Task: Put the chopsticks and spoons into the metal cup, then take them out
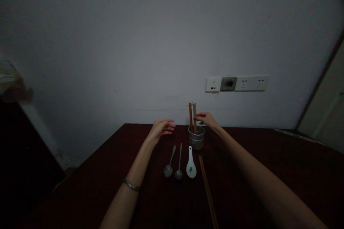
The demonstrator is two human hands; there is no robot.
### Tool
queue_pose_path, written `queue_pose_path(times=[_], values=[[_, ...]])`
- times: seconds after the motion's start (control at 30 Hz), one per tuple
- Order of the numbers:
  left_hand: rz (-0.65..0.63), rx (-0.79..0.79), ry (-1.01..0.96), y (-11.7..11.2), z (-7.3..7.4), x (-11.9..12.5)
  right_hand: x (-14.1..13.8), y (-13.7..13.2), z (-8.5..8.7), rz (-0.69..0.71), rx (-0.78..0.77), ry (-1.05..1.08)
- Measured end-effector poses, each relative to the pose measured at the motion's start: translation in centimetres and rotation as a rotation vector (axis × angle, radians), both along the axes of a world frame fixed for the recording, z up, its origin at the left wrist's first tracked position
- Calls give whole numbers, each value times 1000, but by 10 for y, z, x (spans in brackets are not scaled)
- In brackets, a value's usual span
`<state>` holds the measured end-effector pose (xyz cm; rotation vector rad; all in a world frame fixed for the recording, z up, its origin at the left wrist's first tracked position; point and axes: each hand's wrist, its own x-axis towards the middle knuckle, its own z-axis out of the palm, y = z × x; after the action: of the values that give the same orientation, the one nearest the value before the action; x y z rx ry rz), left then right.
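Observation:
Toward the back of the dark table stands a metal cup with wooden chopsticks upright in it. My right hand pinches the chopsticks on the cup's right side, their lower ends inside it. Left of the cup, my left hand hovers with fingers stretched out and nothing in them. In front lie a metal spoon, a thinner long-handled metal spoon and a white spoon with a blue mark. A pair of chopsticks lies to their right.
The dark red table meets a pale wall at the back. Sockets and switch plates are set in the wall, right of the cup. A blurred bag-like thing sits at far left; a pale door is at far right.

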<state>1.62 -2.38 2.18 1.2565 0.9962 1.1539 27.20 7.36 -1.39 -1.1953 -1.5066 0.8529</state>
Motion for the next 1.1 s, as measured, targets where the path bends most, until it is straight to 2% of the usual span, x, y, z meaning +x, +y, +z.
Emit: queue_pose_path(times=[0.3, 0.5, 0.67, 0.8, 0.87, 0.97, 1.1], values=[[0, -12, 13, 0, 0, 0, 1, -10, 8, 14, -19, -40], [17, 0, 41, -5, 3, 5, 29, -24, 15, -7, -31, -51], [18, 38, 170, -7, 1, 17, 64, -51, 11, -66, 16, -46], [30, 127, 367, -10, -2, 33, 75, -89, -5, -88, 35, 11], [-6, 166, 462, -16, -2, 42, 74, -110, -15, -58, 33, 20], [-154, 188, 597, -31, -5, 58, 68, -137, -26, 18, -9, -17], [-332, 224, 845, -53, -21, 83, 59, -160, -32, 96, -50, -70]])
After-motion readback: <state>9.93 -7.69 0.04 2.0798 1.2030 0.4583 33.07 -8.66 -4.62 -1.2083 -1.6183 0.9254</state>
